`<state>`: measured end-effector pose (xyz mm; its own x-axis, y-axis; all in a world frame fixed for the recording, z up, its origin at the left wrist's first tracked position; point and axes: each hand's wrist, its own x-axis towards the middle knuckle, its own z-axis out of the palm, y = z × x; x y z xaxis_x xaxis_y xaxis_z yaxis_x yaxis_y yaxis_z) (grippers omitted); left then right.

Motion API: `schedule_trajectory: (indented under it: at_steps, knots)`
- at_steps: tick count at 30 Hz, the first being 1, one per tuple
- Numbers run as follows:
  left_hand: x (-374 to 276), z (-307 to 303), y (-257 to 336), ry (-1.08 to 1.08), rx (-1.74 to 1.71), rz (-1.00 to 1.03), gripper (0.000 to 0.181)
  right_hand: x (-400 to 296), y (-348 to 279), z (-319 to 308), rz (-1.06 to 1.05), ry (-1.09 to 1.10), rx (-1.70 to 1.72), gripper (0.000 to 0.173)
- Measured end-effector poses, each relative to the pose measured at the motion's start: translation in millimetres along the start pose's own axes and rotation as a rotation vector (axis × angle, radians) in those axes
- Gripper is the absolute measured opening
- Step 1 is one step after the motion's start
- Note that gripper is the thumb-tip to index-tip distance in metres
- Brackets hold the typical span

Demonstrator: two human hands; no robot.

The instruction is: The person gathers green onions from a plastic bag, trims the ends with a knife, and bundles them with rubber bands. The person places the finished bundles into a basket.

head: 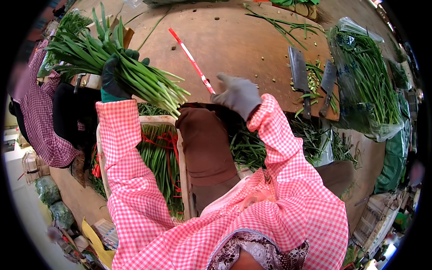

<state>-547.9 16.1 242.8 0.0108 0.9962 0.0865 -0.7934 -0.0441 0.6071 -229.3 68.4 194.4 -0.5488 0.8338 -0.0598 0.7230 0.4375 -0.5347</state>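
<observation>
My left hand, in a dark green glove, grips a thick bunch of garlic chives above the table's left side. The leaves fan to the upper left, and the pale cut ends point to the lower right. A grey glove covers my right hand, which is over the table's near edge with thumb and forefinger apart. A narrow red-and-white strip runs across the wooden tabletop. Its near end reaches my right hand's fingers; whether they touch it is unclear.
Two cleavers lie at the table's right among chopped stem bits. Beyond them is a plastic-wrapped bundle of greens. A crate of red-tied chives stands by my leg. Another person sits at the left.
</observation>
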Motion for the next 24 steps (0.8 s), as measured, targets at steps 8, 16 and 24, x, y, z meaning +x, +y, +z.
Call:
schedule_trajectory:
  at_steps: [8, 16, 24]
  knots:
    - [13, -22, 31, 0.18, 0.341, -0.135, 0.027, 14, 1, 45, -0.129, -0.1, 0.155, 0.038]
    - [108, 17, -62, 0.315, 1.074, 0.051, 0.041, -17, 15, 24, -0.055, 0.185, 0.096, 0.026]
    - [172, 36, -173, -0.026, 1.845, -0.528, 0.048, -42, 31, 9, -0.237, -0.133, -0.158, 0.022]
